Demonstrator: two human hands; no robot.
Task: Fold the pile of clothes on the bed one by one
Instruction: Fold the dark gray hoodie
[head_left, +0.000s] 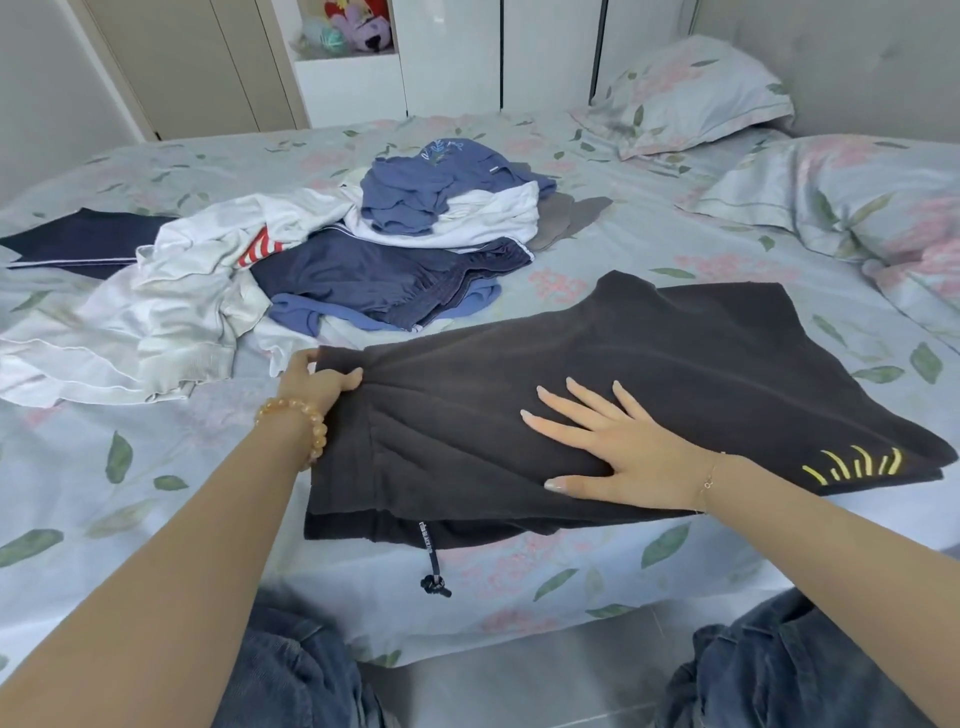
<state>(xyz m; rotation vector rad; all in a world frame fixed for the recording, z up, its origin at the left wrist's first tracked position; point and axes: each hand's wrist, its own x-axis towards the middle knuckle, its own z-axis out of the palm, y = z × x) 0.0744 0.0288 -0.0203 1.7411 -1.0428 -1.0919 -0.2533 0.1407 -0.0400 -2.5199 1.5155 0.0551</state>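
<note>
Right hand (618, 447) flat on black garment (675, 353), floral bed (156, 467)

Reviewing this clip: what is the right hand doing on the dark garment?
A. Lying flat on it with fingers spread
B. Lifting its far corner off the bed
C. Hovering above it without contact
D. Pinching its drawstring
A: the right hand lies flat on the dark garment with fingers spread, while the left hand grips its left edge; the drawstring hangs untouched.

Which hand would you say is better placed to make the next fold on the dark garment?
Probably the left hand: it already grips the dark garment at its far-left corner, while the right hand lies flat, pinning the middle.
</note>
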